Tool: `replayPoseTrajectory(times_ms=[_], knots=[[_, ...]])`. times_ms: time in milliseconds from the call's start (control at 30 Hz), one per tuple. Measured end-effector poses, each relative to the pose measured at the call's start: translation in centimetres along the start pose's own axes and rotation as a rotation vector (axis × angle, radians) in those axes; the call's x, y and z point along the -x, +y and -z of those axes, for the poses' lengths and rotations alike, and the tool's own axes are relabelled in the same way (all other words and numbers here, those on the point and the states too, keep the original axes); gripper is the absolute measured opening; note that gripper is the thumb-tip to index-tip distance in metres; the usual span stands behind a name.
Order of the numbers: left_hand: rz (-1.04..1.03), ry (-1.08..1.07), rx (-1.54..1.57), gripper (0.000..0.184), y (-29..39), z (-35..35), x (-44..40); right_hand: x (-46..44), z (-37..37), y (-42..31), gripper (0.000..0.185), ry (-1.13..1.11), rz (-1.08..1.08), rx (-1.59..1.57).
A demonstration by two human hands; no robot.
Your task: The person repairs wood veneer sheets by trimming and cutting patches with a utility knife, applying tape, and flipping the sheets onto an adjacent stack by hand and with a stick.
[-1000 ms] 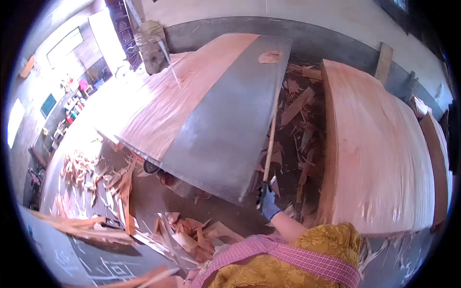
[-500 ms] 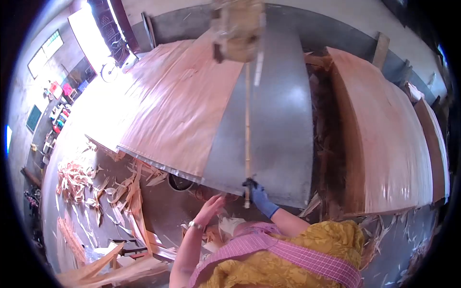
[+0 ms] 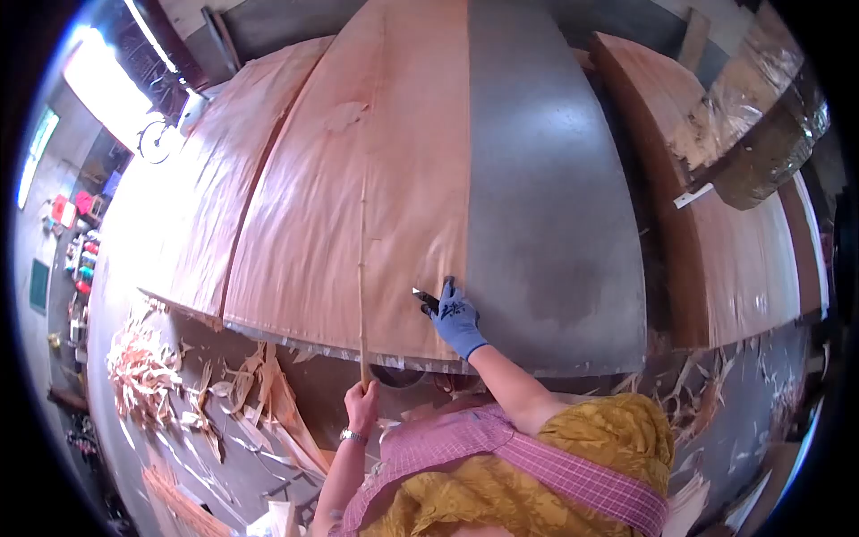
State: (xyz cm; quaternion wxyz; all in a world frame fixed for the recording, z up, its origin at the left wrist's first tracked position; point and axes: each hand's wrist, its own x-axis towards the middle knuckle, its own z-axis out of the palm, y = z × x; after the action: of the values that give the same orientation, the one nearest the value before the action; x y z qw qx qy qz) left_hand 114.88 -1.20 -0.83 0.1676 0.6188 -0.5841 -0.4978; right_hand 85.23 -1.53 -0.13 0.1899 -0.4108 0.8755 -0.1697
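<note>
My left hand, bare with a watch at the wrist, is closed round the lower end of a thin bamboo stick. The stick stretches away over a pinkish wood veneer sheet. My right hand, in a blue glove with black fingertips, rests on that sheet near its right edge. Its thumb and forefinger are spread apart; a small pale tip by the thumb cannot be made out clearly. Right of the sheet's edge lies a smooth grey surface.
A thick veneer stack stands at the right, beyond a dark gap. A tape-covered brown object overhangs the upper right. Veneer scraps litter the floor at the left. A round container sits under the front edge.
The bamboo stick has passed from my right hand to my left and moved leftward. My right hand has moved up onto the veneer, which covers more grey. The tape-covered object has shifted right.
</note>
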Motion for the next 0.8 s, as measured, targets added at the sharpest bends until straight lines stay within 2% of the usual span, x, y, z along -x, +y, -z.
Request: replayPoseTrajectory(times_ms=[67,133,200,267,300,333,367,400,500,533,633,733,767,800], knots=[[-0.065,0.003,-0.039,0.037,-1.3,2.2,-2.0,-0.4,-1.3,-0.5,0.083,-0.039,-0.024,-0.067],[-0.11,-0.013,-0.046,0.037,-2.3,5.0,-3.7,-1.0,-3.0,-1.6,0.077,0.104,-0.014,-0.115],[-0.024,-0.1,0.029,0.036,-1.7,7.9,-6.0,-1.3,-3.9,-4.7,0.073,0.29,0.001,-0.168],[0.019,-0.16,0.122,0.035,-3.3,10.9,-9.1,-2.1,-5.0,-9.2,0.072,0.243,0.006,-0.308],[-0.073,-0.159,0.06,0.034,-3.5,12.3,-10.7,-3.2,-4.7,-11.9,0.072,0.228,0.019,-0.375],[-0.124,-0.16,0.058,0.033,-5.8,13.6,-13.4,-3.9,-2.8,-16.1,0.072,-0.035,-0.107,-0.672],[-0.175,-0.158,0.066,0.033,-7.8,14.0,-16.0,-5.6,-4.5,-18.6,0.072,0.018,-0.025,-0.696],[-0.072,-0.212,0.163,0.032,-5.1,15.8,-15.8,-7.8,-7.3,-21.0,0.071,0.062,0.055,-0.716],[-0.015,-0.269,0.043,0.031,-1.4,21.0,-17.2,-11.5,-9.3,-31.6,0.068,-0.054,0.18,-0.799],[-0.17,-0.23,0.001,0.029,-4.7,20.9,-19.3,-12.7,-9.8,-35.2,0.069,-0.067,0.197,-0.737],[-0.248,-0.269,0.089,0.046,-3.3,24.3,-19.1,-16.9,-14.9,-44.1,0.071,-0.038,0.297,-0.604],[-0.16,-0.303,0.491,0.046,-5.5,22.9,-20.4,-16.5,-14.9,-51.9,0.073,-0.186,0.299,-0.795],[-0.059,-0.318,0.553,0.042,-5.4,23.1,-20.6,-16.4,-15.0,-53.7,0.073,-0.248,0.306,-0.881],[0.044,-0.333,0.611,0.038,-4.8,23.3,-20.7,-16.7,-16.7,-55.2,0.074,-0.128,0.416,-0.911]])
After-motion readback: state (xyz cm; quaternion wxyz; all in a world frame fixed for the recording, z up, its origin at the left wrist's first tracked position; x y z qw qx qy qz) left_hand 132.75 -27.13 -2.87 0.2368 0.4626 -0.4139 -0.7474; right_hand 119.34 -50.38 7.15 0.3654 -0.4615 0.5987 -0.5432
